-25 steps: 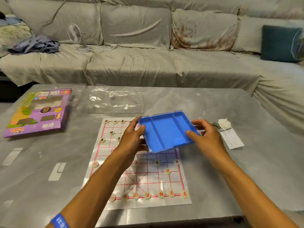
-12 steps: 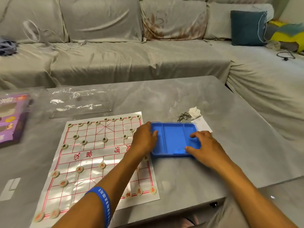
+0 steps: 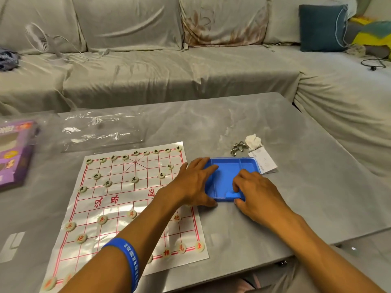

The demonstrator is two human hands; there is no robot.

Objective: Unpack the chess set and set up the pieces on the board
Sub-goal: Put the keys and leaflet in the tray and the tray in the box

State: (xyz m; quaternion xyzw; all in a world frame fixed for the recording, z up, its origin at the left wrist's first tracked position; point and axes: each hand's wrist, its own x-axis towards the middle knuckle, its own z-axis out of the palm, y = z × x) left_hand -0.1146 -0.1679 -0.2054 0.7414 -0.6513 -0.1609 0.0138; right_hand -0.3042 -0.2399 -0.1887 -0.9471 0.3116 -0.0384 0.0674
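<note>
Nearest, a blue wristband circles the left forearm, which crosses the near half of the board; red pieces sit on their points there. Just right of the board, the blue tray now lies flat on the desk — a second ago it was held up in the air above the board. The left hand rests on the tray's left edge with fingers fairly straight, and the right hand pinches its near right corner. Beyond the board's midline the black pieces stand placed. With the tray empty and set aside, unpacking looks finished — the set-up seems essentially complete. Behind the tray lie keys and a crumpled tissue.
</note>
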